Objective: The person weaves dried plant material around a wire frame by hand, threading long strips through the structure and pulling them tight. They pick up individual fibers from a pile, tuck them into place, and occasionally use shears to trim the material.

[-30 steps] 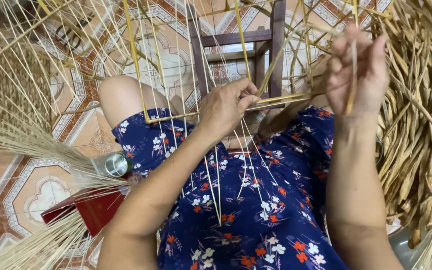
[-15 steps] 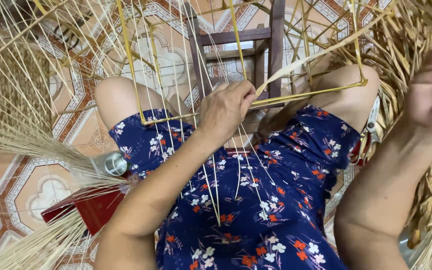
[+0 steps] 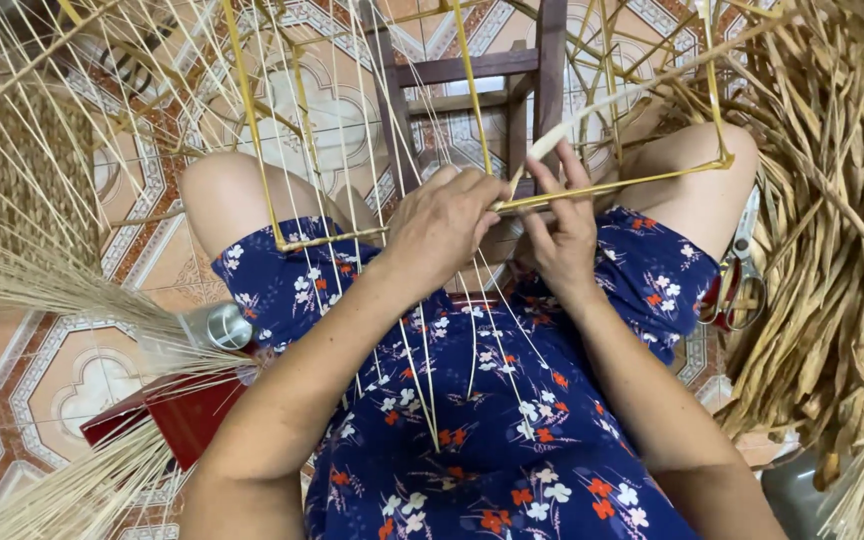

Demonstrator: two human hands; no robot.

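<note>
**Kid:** What are the two hands doing?

**Helper:** They meet over the lap, at a yellow wire frame (image 3: 592,190). The left hand (image 3: 442,225) is curled down over the front bar of the frame, fingers bent, pinching there. The right hand (image 3: 562,225) is just beside it, fingers partly closed around a pale flat strip (image 3: 592,115). The strip runs up and away to the right from those fingers.

**Kid:** Is the left hand holding the strip too?

**Helper:** I cannot tell. Its fingers cover that spot. It may hold the strip's end or just the bar.

**Kid:** Where does the frame sit?

**Helper:** It rests across both knees, on a blue dress with flowers (image 3: 472,420). Thin pale strands (image 3: 417,370) hang from the frame down over the dress.

**Kid:** What else is around?

**Helper:** A dark wooden stool (image 3: 542,70) stands on the tiled floor (image 3: 72,380) between the knees. A big heap of dried leaf strips (image 3: 832,250) is on the right. Scissors with red handles (image 3: 737,275) lie by the right knee, next to that heap. On the left there is a bundle of fine straw (image 3: 42,285), a small shiny tin (image 3: 224,325), and a red box (image 3: 177,415) low by the left arm.
</note>
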